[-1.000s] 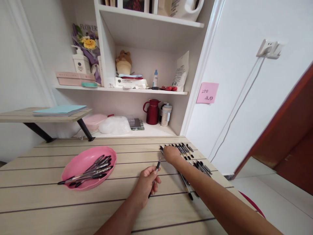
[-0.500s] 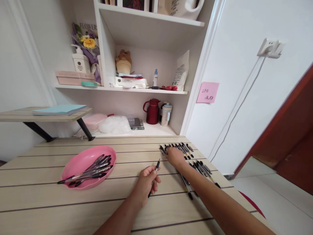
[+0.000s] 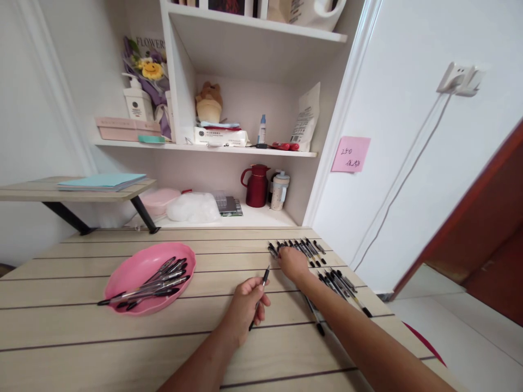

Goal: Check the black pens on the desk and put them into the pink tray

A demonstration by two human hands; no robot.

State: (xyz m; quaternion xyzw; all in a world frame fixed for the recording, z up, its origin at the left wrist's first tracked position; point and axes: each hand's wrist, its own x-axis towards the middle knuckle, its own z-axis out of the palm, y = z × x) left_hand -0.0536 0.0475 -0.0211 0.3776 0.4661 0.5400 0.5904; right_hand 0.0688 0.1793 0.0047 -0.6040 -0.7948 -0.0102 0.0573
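Observation:
A black pen slants up from my left hand, which is closed around it above the middle of the table. Further off, my right hand reaches to the left end of a row of pens. Its fingers are bent down among them, and their tips are hidden behind the hand, so what they hold cannot be seen. A second group of pens lies nearer, to the right of my right forearm. One more pen lies partly under that forearm.
A pink scalloped bowl with several clear and black pens stands on the left of the slatted table. Behind it is a small raised shelf on black legs. A red jug and a cup stand in the back shelving.
Both hands hold nearly the same positions, the left still with its pen and the right still at the row. The whole view has shifted slightly.

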